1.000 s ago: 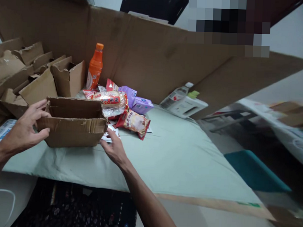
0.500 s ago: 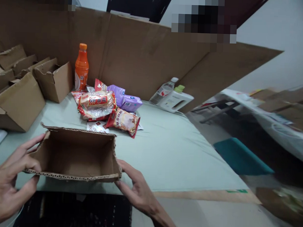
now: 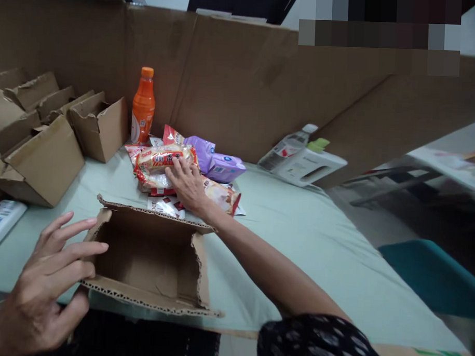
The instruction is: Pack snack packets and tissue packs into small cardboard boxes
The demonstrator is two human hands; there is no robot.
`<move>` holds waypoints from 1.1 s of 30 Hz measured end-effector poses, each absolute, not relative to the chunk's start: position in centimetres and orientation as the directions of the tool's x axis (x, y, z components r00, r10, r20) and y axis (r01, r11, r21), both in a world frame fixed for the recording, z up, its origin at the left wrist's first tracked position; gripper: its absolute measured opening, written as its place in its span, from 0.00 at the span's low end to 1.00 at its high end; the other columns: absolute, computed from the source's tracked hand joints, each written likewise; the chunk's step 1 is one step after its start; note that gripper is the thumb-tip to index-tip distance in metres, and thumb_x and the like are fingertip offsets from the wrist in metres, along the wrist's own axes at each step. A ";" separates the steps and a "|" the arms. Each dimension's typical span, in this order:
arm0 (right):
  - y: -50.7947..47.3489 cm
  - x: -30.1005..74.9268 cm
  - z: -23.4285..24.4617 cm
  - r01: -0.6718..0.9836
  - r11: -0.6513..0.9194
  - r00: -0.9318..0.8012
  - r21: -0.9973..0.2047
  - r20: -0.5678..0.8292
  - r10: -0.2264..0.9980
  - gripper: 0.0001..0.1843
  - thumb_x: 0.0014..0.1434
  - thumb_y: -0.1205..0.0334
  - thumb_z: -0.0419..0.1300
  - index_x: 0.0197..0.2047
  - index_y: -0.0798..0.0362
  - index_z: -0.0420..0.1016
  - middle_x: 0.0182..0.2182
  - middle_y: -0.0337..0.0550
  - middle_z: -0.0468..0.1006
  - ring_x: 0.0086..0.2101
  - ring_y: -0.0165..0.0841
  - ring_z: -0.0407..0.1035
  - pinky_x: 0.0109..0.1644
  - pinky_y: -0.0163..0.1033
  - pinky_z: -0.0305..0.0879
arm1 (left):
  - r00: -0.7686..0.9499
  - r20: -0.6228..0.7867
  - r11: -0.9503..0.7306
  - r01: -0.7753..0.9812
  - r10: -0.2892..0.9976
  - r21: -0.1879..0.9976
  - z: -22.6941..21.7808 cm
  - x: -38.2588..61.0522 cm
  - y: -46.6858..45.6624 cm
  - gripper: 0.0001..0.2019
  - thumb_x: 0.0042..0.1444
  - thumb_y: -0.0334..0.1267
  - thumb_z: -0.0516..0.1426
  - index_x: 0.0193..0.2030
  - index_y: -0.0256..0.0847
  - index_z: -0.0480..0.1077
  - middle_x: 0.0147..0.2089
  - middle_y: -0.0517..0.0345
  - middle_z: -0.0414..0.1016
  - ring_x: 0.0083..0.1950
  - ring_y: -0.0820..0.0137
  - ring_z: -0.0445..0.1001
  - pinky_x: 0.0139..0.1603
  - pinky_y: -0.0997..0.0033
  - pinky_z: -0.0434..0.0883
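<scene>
An open cardboard box (image 3: 149,258) lies at the near edge of the pale green table (image 3: 297,242), its opening turned up toward me. My left hand (image 3: 50,285) rests against the box's left side with fingers spread. My right hand (image 3: 188,181) reaches over the box to a pile of snacks, fingers lying on a red and clear bread packet (image 3: 160,162). Around it lie a purple pack (image 3: 224,167), a red snack bag (image 3: 223,195) and a small red and white sachet (image 3: 162,205).
An orange drink bottle (image 3: 143,107) stands behind the snacks. Several open cardboard boxes (image 3: 44,135) crowd the left. A cardboard screen (image 3: 244,85) walls the back. A clear bottle (image 3: 287,146) and white jug (image 3: 311,165) lie at right. A teal seat (image 3: 437,273) is beyond the table.
My right hand has let go of the box's right side and reached forward onto the bread packet. The box now rests on the table with only my left hand beside it.
</scene>
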State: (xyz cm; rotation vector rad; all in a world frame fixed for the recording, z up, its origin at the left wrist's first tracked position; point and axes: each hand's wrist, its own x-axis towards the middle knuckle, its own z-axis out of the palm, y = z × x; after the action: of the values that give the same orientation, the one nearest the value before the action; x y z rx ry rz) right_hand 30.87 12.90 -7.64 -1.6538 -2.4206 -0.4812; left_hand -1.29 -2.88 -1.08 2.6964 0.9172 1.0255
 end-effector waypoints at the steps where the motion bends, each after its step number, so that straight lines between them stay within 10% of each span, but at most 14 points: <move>1: 13.7 30.7 -7.5 0.937 0.321 -0.350 0.140 0.325 0.879 0.22 0.69 0.75 0.49 0.59 0.60 0.78 0.70 0.65 0.66 0.68 0.54 0.61 0.63 0.61 0.64 | 0.607 0.556 -0.815 0.506 0.568 0.282 -0.8 -1.3 -2.8 0.13 0.52 0.23 0.56 0.40 0.45 0.70 0.52 0.58 0.82 0.71 0.55 0.67 0.77 0.37 0.54; 9: 11.3 35.8 -0.7 0.716 0.392 0.156 -0.578 0.680 0.716 0.12 0.65 0.66 0.56 0.40 0.51 0.83 0.34 0.42 0.84 0.38 0.38 0.77 0.45 0.45 0.74 | 0.688 0.472 -0.813 0.571 0.551 0.115 0.1 -1.8 -2.3 0.06 0.52 0.29 0.57 0.35 0.45 0.70 0.54 0.55 0.82 0.69 0.49 0.71 0.76 0.32 0.55; 14: 3.9 33.3 3.3 0.257 0.690 0.331 -0.676 0.733 0.594 0.02 0.58 0.60 0.69 0.37 0.45 0.82 0.36 0.37 0.83 0.43 0.37 0.78 0.55 0.49 0.75 | 0.674 0.494 -0.819 0.552 0.549 0.157 -0.2 -1.5 -2.4 0.06 0.56 0.29 0.55 0.35 0.43 0.71 0.57 0.54 0.81 0.68 0.51 0.71 0.75 0.33 0.56; 19: -1.9 28.6 1.5 0.213 0.523 0.297 -0.825 0.565 0.770 0.04 0.61 0.56 0.68 0.37 0.46 0.83 0.34 0.37 0.84 0.34 0.36 0.76 0.39 0.43 0.77 | 0.694 0.483 -0.839 0.507 0.533 0.197 0.4 -1.0 -2.8 0.10 0.59 0.29 0.53 0.34 0.44 0.73 0.41 0.60 0.84 0.69 0.56 0.72 0.78 0.35 0.49; 25: -5.1 28.6 2.4 0.586 0.473 -0.164 -0.657 0.476 0.864 0.14 0.64 0.64 0.57 0.27 0.51 0.78 0.19 0.34 0.72 0.20 0.28 0.63 0.27 0.33 0.63 | 0.647 0.505 -0.754 0.656 0.572 0.014 0.3 -1.3 -3.6 0.09 0.59 0.31 0.53 0.30 0.40 0.72 0.43 0.45 0.81 0.62 0.44 0.74 0.71 0.22 0.57; 33: -5.4 29.1 7.3 0.706 0.556 -0.529 -0.438 0.195 0.826 0.16 0.64 0.70 0.51 0.28 0.52 0.75 0.22 0.37 0.74 0.23 0.26 0.63 0.29 0.32 0.59 | 0.536 0.548 -0.685 0.722 0.642 0.096 -0.8 -1.4 -4.2 0.10 0.60 0.33 0.52 0.33 0.38 0.74 0.52 0.39 0.80 0.64 0.43 0.73 0.65 0.31 0.69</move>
State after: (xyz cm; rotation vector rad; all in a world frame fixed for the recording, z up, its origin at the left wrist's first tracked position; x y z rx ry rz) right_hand 29.05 -5.39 7.28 -1.2491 -2.4136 0.4338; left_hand -1.43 -4.20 -0.79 2.8760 1.2854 0.9276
